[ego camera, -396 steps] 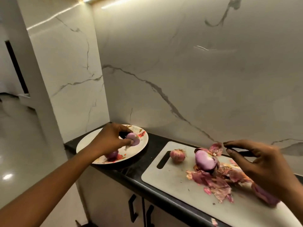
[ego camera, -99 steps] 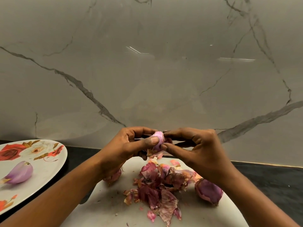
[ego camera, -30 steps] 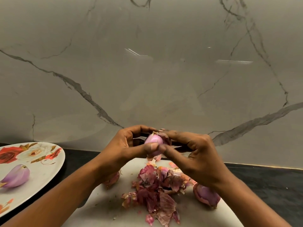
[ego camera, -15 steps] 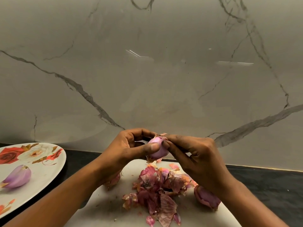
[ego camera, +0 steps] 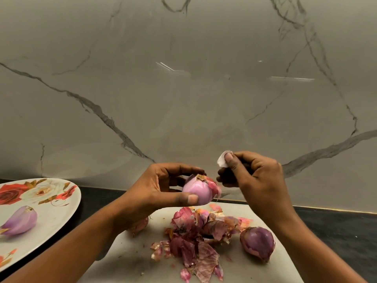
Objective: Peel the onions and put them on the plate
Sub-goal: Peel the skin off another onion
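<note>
Pale-purple, half-peeled round onion [ego camera: 196, 194] — likely slick — is gripped by the left hand [ego camera: 161, 193], best held mid-bulb, while a papery skin flake [ego camera: 222, 161] is pinched by the right hand [ego camera: 257, 180].

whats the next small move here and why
Probably let the right hand drop the pale peel scrap it pinches onto the skin pile on the cutting board. That hand needs freeing: the onion gripped by the left hand has reddish skin on its right side.
</note>
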`<state>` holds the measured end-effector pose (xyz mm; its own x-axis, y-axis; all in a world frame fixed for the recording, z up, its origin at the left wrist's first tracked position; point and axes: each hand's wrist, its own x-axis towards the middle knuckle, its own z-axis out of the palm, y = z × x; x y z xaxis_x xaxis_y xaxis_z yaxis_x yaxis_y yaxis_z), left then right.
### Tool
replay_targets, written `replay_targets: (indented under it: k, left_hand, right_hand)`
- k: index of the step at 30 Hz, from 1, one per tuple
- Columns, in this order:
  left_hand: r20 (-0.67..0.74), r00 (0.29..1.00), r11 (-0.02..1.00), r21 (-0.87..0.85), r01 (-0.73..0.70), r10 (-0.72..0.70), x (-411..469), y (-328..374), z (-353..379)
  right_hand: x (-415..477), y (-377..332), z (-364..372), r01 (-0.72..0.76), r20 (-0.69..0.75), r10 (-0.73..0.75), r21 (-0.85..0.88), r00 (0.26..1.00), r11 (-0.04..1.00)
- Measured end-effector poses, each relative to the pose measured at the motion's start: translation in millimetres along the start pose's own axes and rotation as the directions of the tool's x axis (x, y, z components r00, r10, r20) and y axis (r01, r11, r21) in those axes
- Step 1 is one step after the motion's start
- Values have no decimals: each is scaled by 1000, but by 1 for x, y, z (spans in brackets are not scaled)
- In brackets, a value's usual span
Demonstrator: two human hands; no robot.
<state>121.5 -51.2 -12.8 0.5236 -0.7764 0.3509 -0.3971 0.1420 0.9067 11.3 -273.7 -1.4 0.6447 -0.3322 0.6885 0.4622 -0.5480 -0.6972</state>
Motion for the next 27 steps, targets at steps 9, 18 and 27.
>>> replay_targets:
  k: [9,18,27]
  left_hand:
    - [-119,993,997,-74,11,-20,5,-1,-3]
    - [-78,996,995,-93,37,-44,4,3,0]
    - [-74,996,993,-109,34,-43,3,3,4]
  right_hand:
    - [-4,3,-4,121,172,-102,-103,980,987]
    - [-10,3,4,255,376,-190,-130,907,958]
    - [-7,9,5,311,232,-269,-170,935,935]
